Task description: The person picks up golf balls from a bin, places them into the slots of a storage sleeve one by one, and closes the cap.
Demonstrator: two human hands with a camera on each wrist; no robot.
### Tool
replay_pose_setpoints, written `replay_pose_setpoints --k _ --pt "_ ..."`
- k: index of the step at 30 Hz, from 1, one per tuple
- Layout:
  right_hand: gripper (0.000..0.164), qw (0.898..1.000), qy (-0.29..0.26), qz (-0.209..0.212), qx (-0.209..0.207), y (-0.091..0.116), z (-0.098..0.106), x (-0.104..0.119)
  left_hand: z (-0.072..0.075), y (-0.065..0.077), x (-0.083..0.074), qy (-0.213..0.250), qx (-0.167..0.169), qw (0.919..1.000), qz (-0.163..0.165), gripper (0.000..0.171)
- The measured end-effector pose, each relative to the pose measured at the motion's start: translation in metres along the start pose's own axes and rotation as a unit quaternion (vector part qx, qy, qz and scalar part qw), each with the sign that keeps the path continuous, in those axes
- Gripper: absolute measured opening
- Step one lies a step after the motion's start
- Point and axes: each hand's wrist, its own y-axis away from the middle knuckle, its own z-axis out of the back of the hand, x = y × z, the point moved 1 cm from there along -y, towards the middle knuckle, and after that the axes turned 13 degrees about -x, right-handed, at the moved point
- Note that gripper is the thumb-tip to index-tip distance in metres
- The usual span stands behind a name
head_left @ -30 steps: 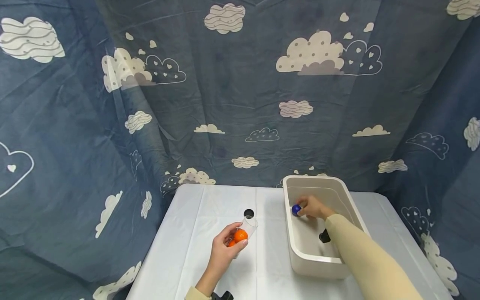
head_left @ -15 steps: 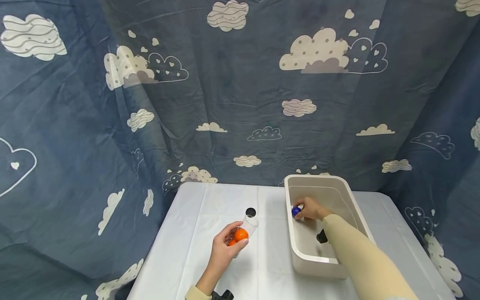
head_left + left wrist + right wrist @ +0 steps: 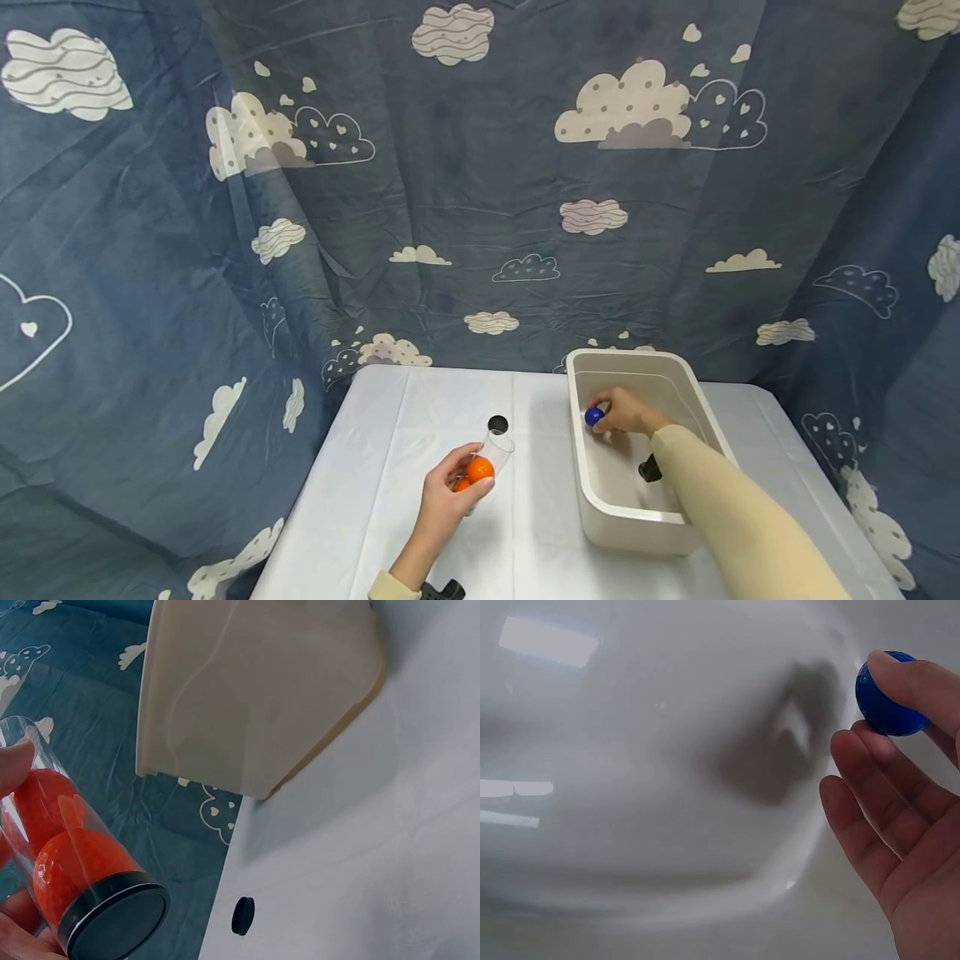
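Where hands (image 3: 442,493) (image 3: 626,412) grip, tube (image 3: 82,847) left, ball (image 3: 889,716) right

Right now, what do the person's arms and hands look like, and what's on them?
The left hand and right hand wear no gloves. The right sleeve is long, plain and pale yellow; only the end of the matching left sleeve shows. A small black left wrist camera and black right wrist camera sit by the cuffs.

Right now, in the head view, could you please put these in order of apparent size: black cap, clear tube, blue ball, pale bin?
1. pale bin
2. clear tube
3. black cap and blue ball: they look alike, and the ball is partly hidden, so I leave them unranked.
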Motion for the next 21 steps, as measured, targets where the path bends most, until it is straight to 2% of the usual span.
replay_pose_setpoints --k 8,14,21 --pt "0.042 0.998 0.027 0.059 0.001 0.000 0.017 0.015 -0.003 0.001 0.001 -0.004 0.002 1.0000 -0.001 0.046" --pt "0.043 0.996 0.040 0.082 0.002 -0.001 0.025 0.027 -0.007 0.004 0.000 -0.005 0.001 1.0000 0.006 0.046" --pt "0.043 0.994 0.046 0.096 0.002 0.009 0.034 0.042 -0.011 0.007 0.001 -0.001 0.008 1.0000 0.002 0.046"
